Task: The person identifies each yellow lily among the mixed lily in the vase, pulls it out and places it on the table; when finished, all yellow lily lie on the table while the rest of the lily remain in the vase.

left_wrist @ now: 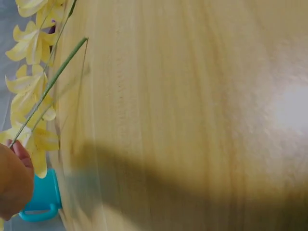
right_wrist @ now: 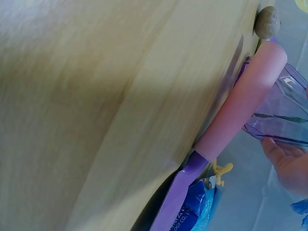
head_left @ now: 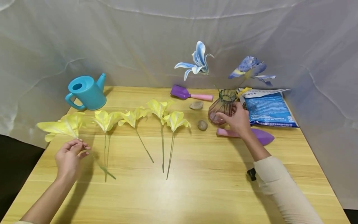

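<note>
My left hand [head_left: 70, 157] pinches the stem of a yellow lily [head_left: 62, 126] just below its bloom, over the table's left side; the green stem [left_wrist: 53, 82] slants across the left wrist view. My right hand [head_left: 239, 118] grips a purple-tinted glass vase [head_left: 216, 109], thumb at its front and fingers at its right side. A light blue lily [head_left: 199, 60] and a blue-violet iris [head_left: 250, 68] rise from around the vase's mouth. Through the glass in the right wrist view, a green stem [right_wrist: 279, 117] shows. Several other yellow lilies [head_left: 174, 121] lie side by side mid-table.
A teal watering can [head_left: 89, 95] stands at the back left. Near the vase lie a purple scoop with a pink handle [head_left: 201, 97], two stones [head_left: 202, 125], and a purple trowel [head_left: 261, 136] under my right forearm. A blue bag [head_left: 268, 109] sits at the back right.
</note>
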Action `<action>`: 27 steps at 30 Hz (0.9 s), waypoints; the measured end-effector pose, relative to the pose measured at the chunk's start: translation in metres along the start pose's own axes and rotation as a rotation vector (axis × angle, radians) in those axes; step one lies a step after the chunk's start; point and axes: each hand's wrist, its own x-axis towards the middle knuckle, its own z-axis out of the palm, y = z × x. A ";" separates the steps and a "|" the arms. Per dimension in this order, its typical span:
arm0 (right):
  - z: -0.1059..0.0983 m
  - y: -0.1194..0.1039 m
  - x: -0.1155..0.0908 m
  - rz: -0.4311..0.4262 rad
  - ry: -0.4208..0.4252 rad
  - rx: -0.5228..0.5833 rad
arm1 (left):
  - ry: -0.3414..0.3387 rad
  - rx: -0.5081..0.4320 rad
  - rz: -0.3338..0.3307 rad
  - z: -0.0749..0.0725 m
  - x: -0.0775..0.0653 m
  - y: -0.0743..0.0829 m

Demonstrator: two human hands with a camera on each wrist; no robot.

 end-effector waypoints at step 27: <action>0.000 -0.001 -0.005 0.000 0.003 -0.029 | -0.370 0.703 -0.276 0.052 -0.015 0.029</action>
